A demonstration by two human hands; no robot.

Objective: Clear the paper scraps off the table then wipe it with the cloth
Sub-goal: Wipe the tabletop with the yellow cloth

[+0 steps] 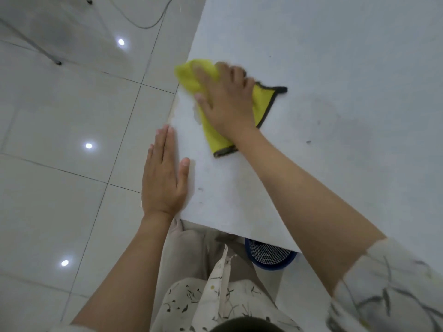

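- Nearest the camera, the person's patterned top (pixel 215 305) fills the bottom edge, with a short patterned sleeve (pixel 388 283) on the right arm.
- Just beyond, a blue mesh basket (pixel 268 256) stands on the floor, partly tucked under the near edge of the table (pixel 335 68).
- The left hand (pixel 163 178) lies flat along the table's left edge, near its front corner. Its four fingers are straight and pressed together, pointing away from the person; the thumb is held apart and rests on the tabletop. It holds nothing.
- A few small dark specks (pixel 308 141) dot the pale tabletop; they are too small to tell what they are.
- Farther in, the right hand (pixel 225 99) presses palm down on the yellow cloth (pixel 215 140), fingers spread and reaching toward the left edge. The hand is a little blurred.
- The cloth has a dark trim and lies bunched on the table close to the left edge; one end sticks out toward the person below the wrist, a corner pokes out on the right, and a rumpled fold shows beyond the fingertips.
- A faint whitish smear (pixel 197 113) shows on the table just beside the cloth, under the thumb.
- To the left, the glossy tiled floor (pixel 60 188) reflects round lights.
- Farthest off, a grey cable (pixel 148 26) loops across the tiles, and thin metal legs (pixel 36 45) stand at the upper left.
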